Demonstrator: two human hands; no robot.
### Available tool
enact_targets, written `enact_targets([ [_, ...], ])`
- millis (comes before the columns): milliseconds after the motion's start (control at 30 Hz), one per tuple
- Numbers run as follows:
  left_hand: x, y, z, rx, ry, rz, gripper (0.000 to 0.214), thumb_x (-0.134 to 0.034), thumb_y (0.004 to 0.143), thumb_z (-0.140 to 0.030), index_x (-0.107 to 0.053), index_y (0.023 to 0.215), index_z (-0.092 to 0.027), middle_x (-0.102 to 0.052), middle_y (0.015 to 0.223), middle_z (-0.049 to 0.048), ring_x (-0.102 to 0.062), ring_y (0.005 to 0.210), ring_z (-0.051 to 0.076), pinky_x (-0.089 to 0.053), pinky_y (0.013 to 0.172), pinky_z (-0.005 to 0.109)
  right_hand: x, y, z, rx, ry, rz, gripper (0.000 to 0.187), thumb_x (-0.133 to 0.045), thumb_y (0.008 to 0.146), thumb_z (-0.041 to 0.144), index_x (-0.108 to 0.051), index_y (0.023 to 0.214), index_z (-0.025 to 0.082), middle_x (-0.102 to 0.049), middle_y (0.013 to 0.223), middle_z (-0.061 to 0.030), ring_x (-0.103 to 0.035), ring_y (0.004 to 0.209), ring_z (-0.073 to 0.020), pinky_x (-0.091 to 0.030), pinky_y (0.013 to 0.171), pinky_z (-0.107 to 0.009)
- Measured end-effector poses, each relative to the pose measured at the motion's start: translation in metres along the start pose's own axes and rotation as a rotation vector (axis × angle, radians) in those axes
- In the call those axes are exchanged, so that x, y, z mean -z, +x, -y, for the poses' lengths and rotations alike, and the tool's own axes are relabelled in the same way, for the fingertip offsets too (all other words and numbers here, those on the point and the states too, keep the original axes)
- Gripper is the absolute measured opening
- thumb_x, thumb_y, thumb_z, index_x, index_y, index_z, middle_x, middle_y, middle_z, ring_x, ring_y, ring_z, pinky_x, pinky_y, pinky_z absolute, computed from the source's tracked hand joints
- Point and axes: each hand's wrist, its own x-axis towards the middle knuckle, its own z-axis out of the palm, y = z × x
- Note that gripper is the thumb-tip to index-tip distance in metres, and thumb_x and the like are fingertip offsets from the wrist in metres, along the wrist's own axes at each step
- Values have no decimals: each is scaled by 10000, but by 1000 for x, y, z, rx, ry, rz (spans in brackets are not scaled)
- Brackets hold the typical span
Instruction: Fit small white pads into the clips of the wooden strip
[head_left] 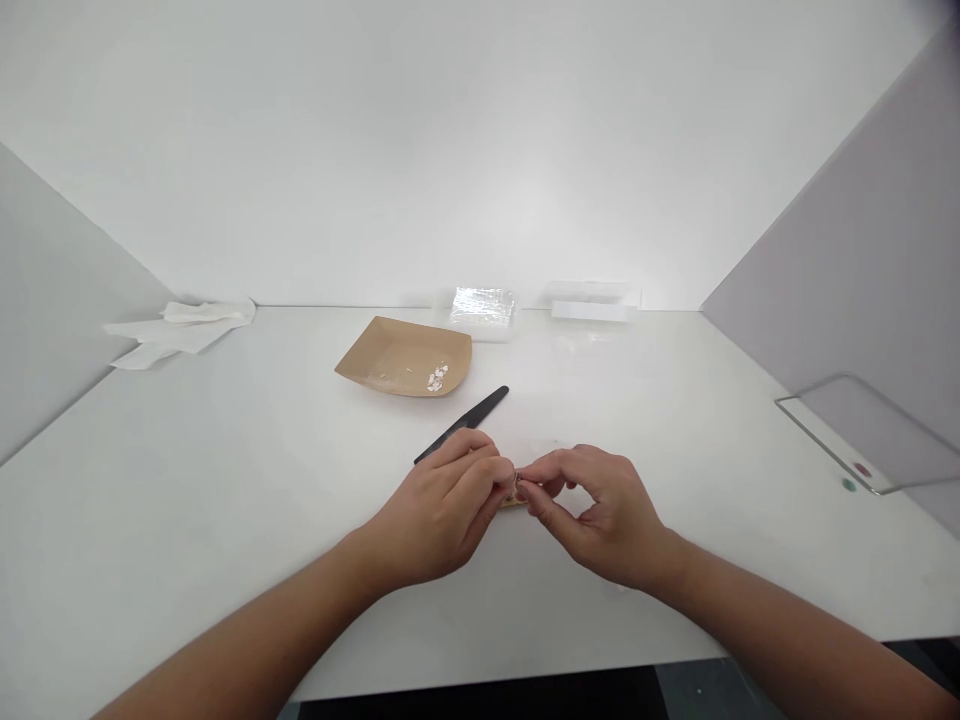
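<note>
My left hand (455,500) and my right hand (600,510) meet fingertip to fingertip low over the white table. Both are closed in a pinch around something tiny that is mostly hidden by the fingers. Below the fingertips shows a sliver of a flat tan piece (514,502), largely covered by my left hand. A black slim tool with a tapered end (484,408) lies just beyond my left hand, which hides part of it. Further back sits a brown paper tray (375,350) with small white flakes (438,376) inside.
Crumpled white tissues (187,325) lie at the back left. Along the back wall stand a shiny clear-wrapped packet (483,306) and a white box-like piece (592,311). On the right, a metal wire frame (829,446) leans at the side wall near a small green spot (848,485).
</note>
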Motion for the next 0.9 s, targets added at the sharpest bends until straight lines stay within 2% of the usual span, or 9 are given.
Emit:
enact_targets([
  [167, 1, -1, -3, -19, -4, -5, 206, -501, 975, -15, -473, 976, -219, -625, 816, 17, -541, 915, 204, -513, 769, 296, 1, 3, -9, -57, -62, -104, 47, -681, 980, 263, -725, 964, 254, -793, 816, 33, -709, 629, -136, -556, 654, -306],
  [267, -1, -3, 3, 57, -6, -31, 171, -512, 992, -48, -501, 1005, -219, -641, 817, 21, -583, 917, 205, -517, 718, 286, 1, 4, -14, -96, -44, -92, 51, -678, 986, 265, -727, 972, 257, -799, 852, 30, -711, 639, -134, -559, 640, -292],
  [500, -5, -6, 14, 198, -33, -84, 157, -498, 1011, -84, -519, 1069, -229, -743, 931, 34, -662, 1019, 210, -557, 736, 305, -2, 6, -17, -48, -53, -69, 54, -672, 1006, 267, -725, 1016, 263, -785, 790, 49, -736, 687, -140, -552, 696, -291],
  [733, -7, -6, 19, 374, -10, -83, 48, -527, 1043, -193, -532, 1018, -234, -785, 920, 30, -672, 1172, 226, -595, 703, 266, 0, 5, -16, -48, -45, -76, 65, -663, 1013, 261, -724, 1035, 262, -786, 794, 45, -745, 701, -146, -558, 701, -290],
  [900, -5, -2, 19, 418, 44, -125, 149, -555, 1055, -272, -570, 913, -229, -794, 958, 23, -694, 1215, 236, -560, 650, 248, 0, 4, -16, -17, -39, -66, 63, -662, 1018, 259, -715, 1052, 259, -802, 832, 46, -758, 724, -141, -553, 700, -281],
])
